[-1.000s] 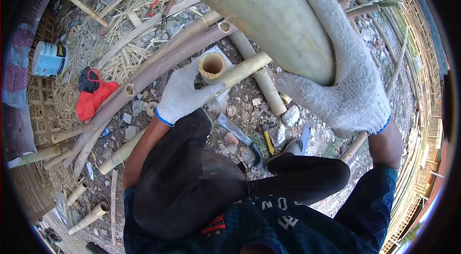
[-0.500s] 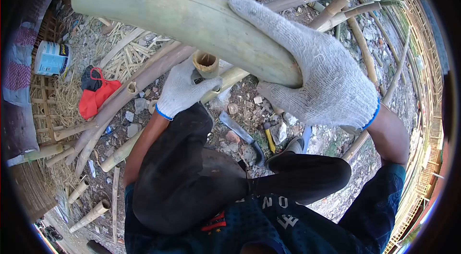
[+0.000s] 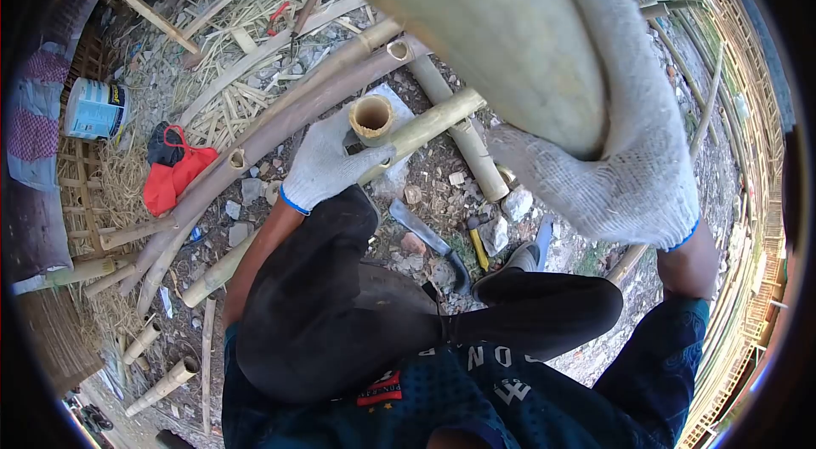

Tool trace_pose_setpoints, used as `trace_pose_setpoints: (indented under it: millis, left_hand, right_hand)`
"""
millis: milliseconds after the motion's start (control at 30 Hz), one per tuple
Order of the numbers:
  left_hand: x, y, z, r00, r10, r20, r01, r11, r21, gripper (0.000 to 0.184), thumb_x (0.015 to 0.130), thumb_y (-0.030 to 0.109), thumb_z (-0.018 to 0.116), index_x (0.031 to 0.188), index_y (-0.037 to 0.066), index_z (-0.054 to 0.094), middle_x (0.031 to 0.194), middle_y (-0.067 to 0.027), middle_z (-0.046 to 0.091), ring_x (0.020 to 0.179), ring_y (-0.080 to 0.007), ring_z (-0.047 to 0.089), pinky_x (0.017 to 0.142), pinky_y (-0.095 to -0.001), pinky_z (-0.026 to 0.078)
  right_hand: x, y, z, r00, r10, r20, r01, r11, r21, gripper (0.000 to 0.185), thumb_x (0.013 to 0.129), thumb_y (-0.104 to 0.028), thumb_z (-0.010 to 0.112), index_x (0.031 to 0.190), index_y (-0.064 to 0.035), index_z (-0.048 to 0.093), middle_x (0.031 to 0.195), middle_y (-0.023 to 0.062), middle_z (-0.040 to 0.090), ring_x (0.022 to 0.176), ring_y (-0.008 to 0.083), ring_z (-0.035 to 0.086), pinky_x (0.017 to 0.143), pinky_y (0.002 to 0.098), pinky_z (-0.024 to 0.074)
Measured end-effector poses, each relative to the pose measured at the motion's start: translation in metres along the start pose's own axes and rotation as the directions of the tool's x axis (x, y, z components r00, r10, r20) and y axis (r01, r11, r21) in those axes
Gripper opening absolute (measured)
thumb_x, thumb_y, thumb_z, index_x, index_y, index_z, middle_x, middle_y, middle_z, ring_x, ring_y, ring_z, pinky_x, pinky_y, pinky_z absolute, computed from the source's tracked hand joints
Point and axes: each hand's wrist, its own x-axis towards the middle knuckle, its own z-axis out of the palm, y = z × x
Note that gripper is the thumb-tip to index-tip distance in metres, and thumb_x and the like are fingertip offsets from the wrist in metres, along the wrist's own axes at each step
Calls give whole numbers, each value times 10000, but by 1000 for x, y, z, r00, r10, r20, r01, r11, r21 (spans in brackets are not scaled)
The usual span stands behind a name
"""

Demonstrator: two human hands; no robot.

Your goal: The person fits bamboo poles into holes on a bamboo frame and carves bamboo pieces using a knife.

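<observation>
Seen from afar through my head camera, a person in dark trousers and a printed shirt sits on rubble-strewn ground, both hands in pale knit gloves edged with blue. The left hand has its grip clamped on a short upright tube, its open end facing up at me, with the thumb laid along a pale pole. The tube stands near the left knee; I cannot tell whether it is joined to the pole, whose far end lies over a grey pole. The right hand is raised, its grip closed round the butt of a thick green club that looms close to my lens and runs out of frame at the top. Between the hands and the folded legs I count a knife and a yellow-handled hammer. Long poles slant past on the left, near a red bag and a bucket.
</observation>
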Motion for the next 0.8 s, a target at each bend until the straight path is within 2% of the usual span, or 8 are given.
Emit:
trace_pose_setpoints:
  millis: [67,167,333,367,433,500,600,800]
  left_hand:
    - [3,-7,-2,1000,-11,6,11,1000,8,626,812,296,886,1312,0,655,1139,-158,765,1069,-250,748,931,-376,578]
    - [-1,-7,4,999,27,-21,-28,998,-62,623,810,301,894,1295,-10,659,1123,-154,767,1055,-233,749,918,-373,583]
    - [1,-6,-3,994,102,-46,-99,993,61,591,822,323,891,1271,6,674,1114,-154,766,1036,-217,746,917,-370,572]
    - [-4,-7,-2,996,79,-32,-77,996,52,590,824,328,888,1270,6,675,1116,-157,765,1041,-226,745,919,-373,571]
    - [0,-9,-1,998,57,-6,-57,998,37,589,827,337,883,1269,8,676,1118,-163,764,1053,-245,743,925,-381,569]
    - [1,-13,3,996,92,-21,-91,994,57,583,831,349,878,1264,13,681,1129,-167,762,1066,-259,740,936,-383,565]
    - [8,-15,4,993,119,-22,-118,992,40,572,839,353,870,1265,21,684,1147,-165,760,1076,-257,737,940,-381,564]
    - [0,-15,9,996,79,32,-77,996,-52,579,841,327,867,1295,21,676,1157,-161,759,1072,-231,740,936,-382,573]
  right_hand:
    - [1,-1,-1,999,-37,-23,36,998,-48,905,808,-138,795,1614,-189,387,1207,194,700,1015,371,734,879,442,600]
    - [-14,3,29,890,226,397,-215,974,-72,988,789,-89,796,1653,-197,329,1304,208,693,1071,340,746,944,415,599]
    - [-1,-1,7,984,69,166,-64,997,-40,966,802,-192,815,1641,-197,336,1120,197,699,1004,379,732,846,446,603]
    - [2,-1,5,997,10,71,-10,1000,2,996,791,-157,820,1652,-202,322,1225,205,690,1038,365,738,882,432,606]
    - [-1,2,12,999,13,51,-14,1000,16,993,791,-149,819,1650,-211,325,1282,209,686,1029,366,740,880,429,609]
    - [-15,5,36,967,119,224,-116,993,-29,927,816,-203,805,1628,-220,359,1190,201,696,943,399,732,808,452,608]
    - [-11,-4,17,912,226,344,-202,974,-104,984,793,-115,819,1648,-191,339,1262,218,700,1092,394,729,923,426,601]
    - [-15,-15,8,983,131,127,-132,991,-3,953,789,-79,807,1633,-179,377,1279,249,687,1100,408,726,965,427,584]
